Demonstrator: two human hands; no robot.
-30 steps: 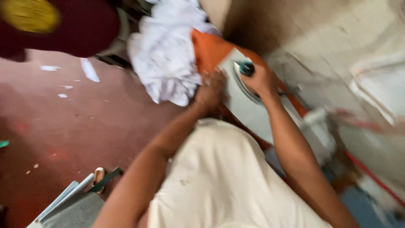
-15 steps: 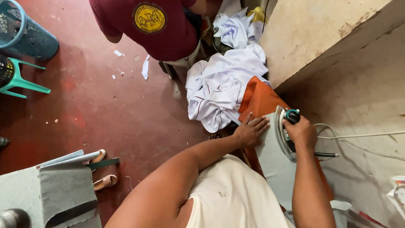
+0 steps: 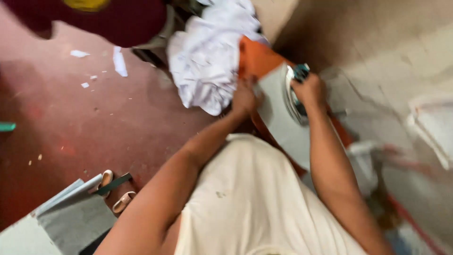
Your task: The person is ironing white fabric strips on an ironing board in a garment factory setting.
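Observation:
My right hand (image 3: 309, 89) grips the teal handle of a white clothes iron (image 3: 293, 92) that rests on a pale grey cloth (image 3: 285, 127) spread over an orange-covered ironing board (image 3: 257, 59). My left hand (image 3: 245, 97) presses flat on the left edge of that cloth, next to a heap of crumpled white garments (image 3: 207, 61) at the board's far end. The picture is blurred by motion.
Another person in a maroon shirt (image 3: 108, 16) stands at the top left on the red floor (image 3: 71, 123), which has paper scraps on it. Sandals (image 3: 115, 191) and grey folded fabric (image 3: 71, 217) lie at the lower left. A concrete wall (image 3: 377, 47) runs along the right.
The view has swung, so the maroon-shirted person is now at the top edge. My hands stay on the iron and the cloth.

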